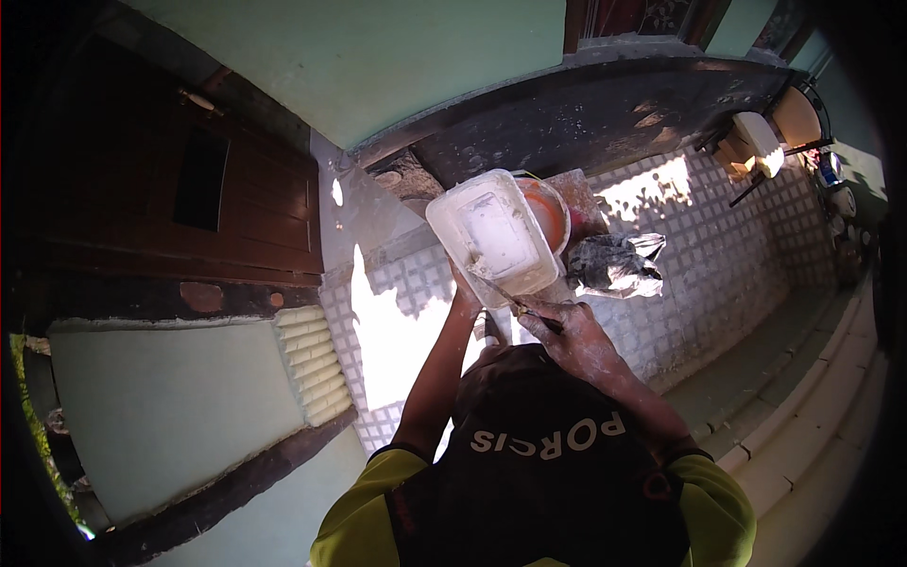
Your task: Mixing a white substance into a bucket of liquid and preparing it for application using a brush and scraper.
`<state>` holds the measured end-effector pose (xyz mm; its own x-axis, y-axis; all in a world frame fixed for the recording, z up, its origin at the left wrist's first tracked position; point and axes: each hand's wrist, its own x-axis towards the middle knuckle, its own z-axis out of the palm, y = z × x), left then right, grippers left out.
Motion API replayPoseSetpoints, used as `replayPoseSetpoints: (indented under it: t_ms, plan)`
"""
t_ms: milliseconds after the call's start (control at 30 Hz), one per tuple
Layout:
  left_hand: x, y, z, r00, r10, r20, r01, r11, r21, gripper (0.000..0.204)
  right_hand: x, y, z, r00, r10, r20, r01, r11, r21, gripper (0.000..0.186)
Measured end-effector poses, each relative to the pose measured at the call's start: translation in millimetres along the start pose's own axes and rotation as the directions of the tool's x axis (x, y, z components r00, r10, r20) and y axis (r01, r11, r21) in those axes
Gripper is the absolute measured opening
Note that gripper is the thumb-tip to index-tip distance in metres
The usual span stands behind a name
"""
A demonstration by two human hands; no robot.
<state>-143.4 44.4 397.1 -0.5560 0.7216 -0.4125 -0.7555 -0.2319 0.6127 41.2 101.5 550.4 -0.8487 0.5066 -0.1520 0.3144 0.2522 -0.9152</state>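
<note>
A translucent white plastic tub [444,219], rectangular with rounded corners, is held in front of me with its inside facing up. Whitish material [489,227] covers its bottom, and some is smeared on the walls. My left hand [466,291] grips the tub from below its near left side; most of its fingers are hidden by the tub. In my closed right hand [578,338] is the handle of a putty knife [496,285]. The knife's blade reaches over the near rim into the tub, close to a small lump of paste. White residue marks the right hand.
Behind the tub stands a round bucket [550,210] with an orange inside, beside a crumpled black plastic bag [619,265]. A brown wooden door [255,194] is at left. Chair-like furniture [756,142] stands far right on the tiled floor [699,283]. A ledge [803,378] curves along the right.
</note>
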Motion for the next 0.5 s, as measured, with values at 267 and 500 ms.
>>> replayPoseSetpoints:
  t_ms: [267, 500]
  plan:
    - [1, -8, -6, 0.986, -0.076, -0.145, 0.045, 0.977, -0.209, 0.063, -10, -4, -13, 0.995, 0.071, 0.075, -0.072, 0.997, 0.018, 0.032]
    - [6, -10, -14, 0.994, 0.102, 0.033, -0.099, 0.992, -0.076, 0.070, -5, -2, -12, 0.988, 0.110, 0.112, -0.121, 0.988, 0.097, 0.033]
